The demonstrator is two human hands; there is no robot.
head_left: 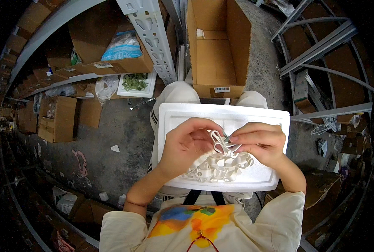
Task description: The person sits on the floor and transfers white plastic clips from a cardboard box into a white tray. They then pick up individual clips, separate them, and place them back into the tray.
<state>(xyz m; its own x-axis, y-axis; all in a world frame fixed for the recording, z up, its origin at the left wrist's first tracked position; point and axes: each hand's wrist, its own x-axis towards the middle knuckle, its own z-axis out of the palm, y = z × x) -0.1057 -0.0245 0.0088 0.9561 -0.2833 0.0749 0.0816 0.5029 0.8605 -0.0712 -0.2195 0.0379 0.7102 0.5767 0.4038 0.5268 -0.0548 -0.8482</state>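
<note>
A white foam lid (176, 122) rests across my lap, with a pile of white looped straps (220, 170) on its near half. Above the pile, a folded white strap (214, 135) is held between my two hands. My left hand (189, 145) pinches its left side, thumb and index finger reaching to the top of the loops. From the right, my right hand (260, 140) grips the strap's other side with bunched fingertips. A small grey piece (226, 136) shows between the fingertips; its kind is too small to tell.
Ahead of my knees stands an open cardboard box (216, 59). Metal shelving (151, 38) with boxes rises at the left, and a metal rack (321, 46) at the right. A white foam tray (122, 88) of green straps lies at the far left, near a cardboard box (59, 119).
</note>
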